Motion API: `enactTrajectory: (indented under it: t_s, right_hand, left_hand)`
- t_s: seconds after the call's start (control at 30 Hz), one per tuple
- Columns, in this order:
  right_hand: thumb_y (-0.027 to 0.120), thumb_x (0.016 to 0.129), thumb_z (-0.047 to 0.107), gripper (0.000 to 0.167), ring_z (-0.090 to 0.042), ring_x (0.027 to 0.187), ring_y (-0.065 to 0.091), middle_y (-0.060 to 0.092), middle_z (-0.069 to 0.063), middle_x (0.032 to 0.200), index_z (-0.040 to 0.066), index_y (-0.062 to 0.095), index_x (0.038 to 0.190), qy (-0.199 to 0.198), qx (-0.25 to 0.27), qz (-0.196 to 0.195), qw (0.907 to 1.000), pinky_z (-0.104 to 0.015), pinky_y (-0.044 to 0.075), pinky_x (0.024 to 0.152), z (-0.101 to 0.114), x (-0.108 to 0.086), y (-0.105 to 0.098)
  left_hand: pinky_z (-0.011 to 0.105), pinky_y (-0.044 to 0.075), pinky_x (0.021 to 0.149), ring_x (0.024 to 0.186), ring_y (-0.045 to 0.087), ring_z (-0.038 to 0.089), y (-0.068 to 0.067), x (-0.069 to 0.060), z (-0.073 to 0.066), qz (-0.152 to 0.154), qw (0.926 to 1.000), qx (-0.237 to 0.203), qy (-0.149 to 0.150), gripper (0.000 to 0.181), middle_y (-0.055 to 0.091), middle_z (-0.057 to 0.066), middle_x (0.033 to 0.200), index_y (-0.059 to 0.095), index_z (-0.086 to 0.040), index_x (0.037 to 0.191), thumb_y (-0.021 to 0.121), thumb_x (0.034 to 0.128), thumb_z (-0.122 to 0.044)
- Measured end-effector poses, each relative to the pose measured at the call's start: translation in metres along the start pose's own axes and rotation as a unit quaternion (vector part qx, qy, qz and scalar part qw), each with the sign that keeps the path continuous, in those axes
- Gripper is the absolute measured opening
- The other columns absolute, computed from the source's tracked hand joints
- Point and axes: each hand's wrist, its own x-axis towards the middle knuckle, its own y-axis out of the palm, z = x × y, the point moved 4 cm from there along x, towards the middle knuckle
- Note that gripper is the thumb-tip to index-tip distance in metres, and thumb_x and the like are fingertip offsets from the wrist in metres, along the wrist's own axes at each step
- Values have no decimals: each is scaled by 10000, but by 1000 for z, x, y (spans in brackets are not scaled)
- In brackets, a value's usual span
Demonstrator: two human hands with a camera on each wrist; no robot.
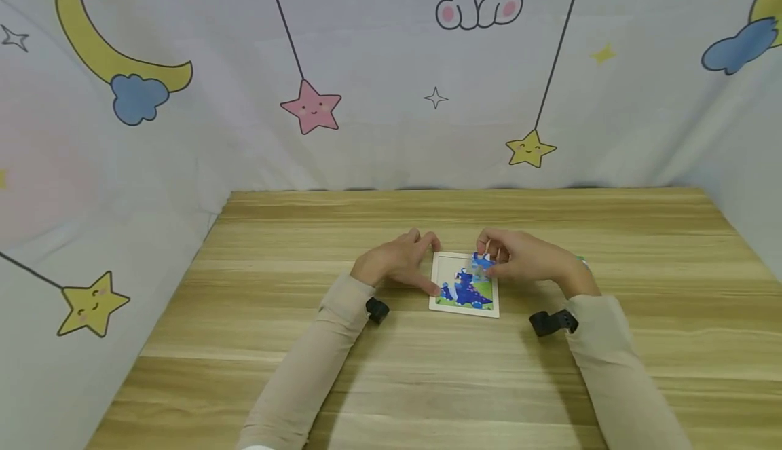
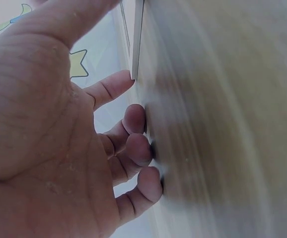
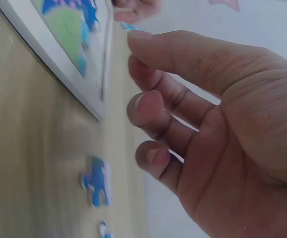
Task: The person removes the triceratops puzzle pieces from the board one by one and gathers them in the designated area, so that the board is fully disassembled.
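Note:
A square puzzle board with a pale rim lies on the table, partly filled with a blue dinosaur picture on green. My left hand holds its left side, thumb on the left rim and index finger at the far left corner. In the left wrist view the other fingertips rest on the tabletop. Over the board's far right part, my right hand pinches a blue puzzle piece between thumb and index finger. In the right wrist view the thumb hides most of that piece.
Loose on the table near the right hand lies a blue puzzle piece, with part of another piece beside it. A bit of a coloured piece shows behind the right wrist. A printed cloth hangs behind the wooden table.

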Motion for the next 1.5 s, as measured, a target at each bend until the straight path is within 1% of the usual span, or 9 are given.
enactTrajectory:
  t_s: [0.13,0.3,0.4,0.53,0.77,1.0,1.17,1.33,1.5]
  right_hand:
    - [683,929,73,177,-199,786,539,587,-35,875,108,580,1069,140,100,71,9998,-334,464,680,-7,-14,-12]
    - [651,946,45,85,-186,764,520,585,-28,853,93,607,999,356,210,446,9982,-306,439,663,-18,-27,-19]
    - [653,936,17,69,-171,751,500,566,-9,824,75,617,947,457,289,729,9959,-279,421,658,-21,-31,-20]
    - [673,919,12,76,-161,733,471,522,6,790,60,615,908,574,389,944,9931,-265,390,647,-23,-33,-19]
    - [684,903,3,92,-157,707,460,490,6,751,61,613,896,864,314,1011,9906,-269,371,630,-25,-33,-18]
    - [688,919,61,116,-153,677,459,489,12,720,77,586,970,1087,155,949,9894,-302,358,641,-23,-33,-17]
    - [659,950,75,113,-146,610,450,489,9,681,82,604,1048,753,66,671,9949,-291,364,584,-13,-22,-11]
    - [691,939,106,281,-123,592,445,489,16,695,57,593,1197,345,-41,581,9977,-282,380,577,-2,-3,6]
    - [738,912,126,402,-112,588,435,484,20,687,49,560,1264,234,-95,681,9974,-273,379,588,4,11,23]
  left_hand:
    - [338,453,810,973,462,193,0,0,0,5,10000,-62,25,779,423,40,1131,377,-260,1361,796,786,-576]
    - [336,451,804,970,463,194,-1,-1,0,10,9999,-97,50,780,426,41,1127,379,-256,1365,796,787,-572]
    - [346,451,815,972,467,203,-1,-1,0,7,9999,-147,74,776,430,50,1132,379,-236,1365,798,795,-555]
    - [359,454,838,982,476,207,-2,-1,0,-10,9998,-193,97,781,439,55,1145,379,-216,1367,802,797,-543]
    - [363,457,870,1001,484,203,0,0,3,-32,9998,-173,111,793,447,49,1165,382,-217,1366,803,788,-559]
    - [359,454,859,990,480,205,-1,2,3,-44,9997,-211,133,785,444,49,1155,385,-215,1356,809,786,-551]
    - [358,451,857,989,475,206,0,2,3,-34,9997,-226,132,785,442,50,1148,382,-213,1359,807,790,-548]
    - [358,454,862,996,480,203,0,2,3,-41,9998,-171,89,789,443,47,1158,381,-217,1355,803,785,-563]
    - [356,458,856,990,493,200,0,1,3,-47,9999,-143,14,794,445,40,1149,383,-217,1349,804,778,-573]
